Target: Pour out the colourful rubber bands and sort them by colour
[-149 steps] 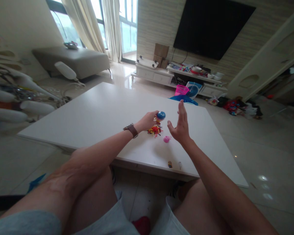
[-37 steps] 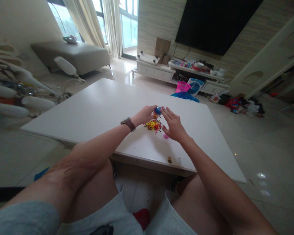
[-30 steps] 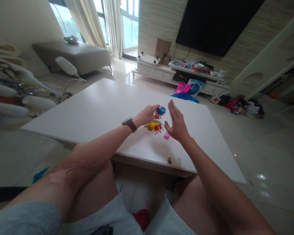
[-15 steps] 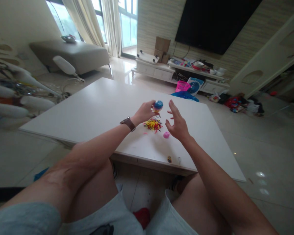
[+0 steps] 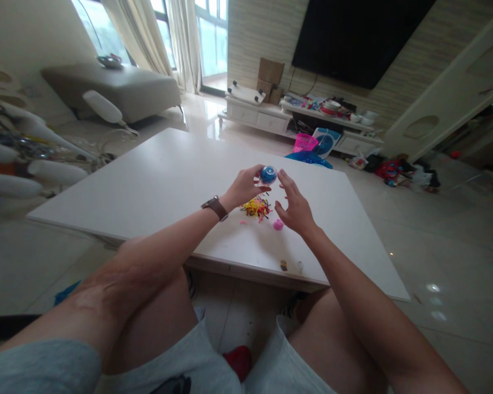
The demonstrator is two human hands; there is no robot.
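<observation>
Above the white table my left hand [image 5: 246,184] grips a small round container with a blue top [image 5: 268,175], seemingly clear lower down. My right hand [image 5: 296,204] is just right of it, fingers apart and nothing in them; its fingertips are close to the blue top, and I cannot tell whether they touch. Below the hands lies a loose pile of yellow, red and black strips [image 5: 255,207]. Beside the pile, near my right thumb, sits a small pink round piece [image 5: 278,224].
Close to the front edge of the table [image 5: 156,180] lie a small yellow figure [image 5: 284,265] and a small clear piece [image 5: 300,266]. On the floor beyond stand a pink basket [image 5: 305,143] and a blue item [image 5: 310,159]. A low TV cabinet [image 5: 267,120] lines the wall.
My right hand has come left, closer to the container. The container has tilted so that its blue top faces me more.
</observation>
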